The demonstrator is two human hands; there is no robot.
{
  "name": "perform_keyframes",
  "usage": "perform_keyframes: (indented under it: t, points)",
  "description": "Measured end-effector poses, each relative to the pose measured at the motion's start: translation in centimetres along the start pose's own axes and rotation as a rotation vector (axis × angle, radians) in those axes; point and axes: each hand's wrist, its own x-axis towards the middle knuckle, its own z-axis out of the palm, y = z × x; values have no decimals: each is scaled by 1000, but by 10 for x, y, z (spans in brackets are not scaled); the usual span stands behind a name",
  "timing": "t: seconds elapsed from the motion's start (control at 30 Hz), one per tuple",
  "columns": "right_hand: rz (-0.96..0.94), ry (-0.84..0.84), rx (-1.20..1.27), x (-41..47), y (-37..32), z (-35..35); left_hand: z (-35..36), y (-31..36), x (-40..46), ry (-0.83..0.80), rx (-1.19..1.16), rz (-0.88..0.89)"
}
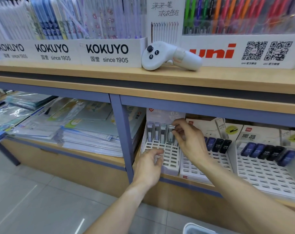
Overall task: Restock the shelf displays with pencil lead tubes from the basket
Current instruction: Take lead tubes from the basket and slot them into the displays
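- Right hand (185, 139) pinches a tube (170, 132) in the tray's (170, 168) back row (four tubes there).
- Left hand (150, 164), fingers loosely curled, touches the tray's front slots.

Left hand (151, 163) loosely curled, right hand (187, 139) pinching

On the lower shelf (92, 153), the right hand (188, 141) pinches a pale lead tube (170, 132) at the back row of a white slotted display (170, 159). The left hand (149, 166) rests curled fingers on that display's front slots. Dark tubes (217, 145) stand in the neighbouring tray. A white controller (170, 56) lies on the upper shelf (75, 71).
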Motion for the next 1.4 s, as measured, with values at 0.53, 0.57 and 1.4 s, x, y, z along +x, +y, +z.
perform_keyframes:
  t: [0.53,0.57,1.4]
  points:
    - [43,-38,30,9,-2,14,0,-3,2,-36,40,-18]
    - [41,-41,18,8,-1,15,0,-4,2,-34,39,-17]
    - [327,-175,-38,-179,10,-79,49,8,-47,-189,309,465]
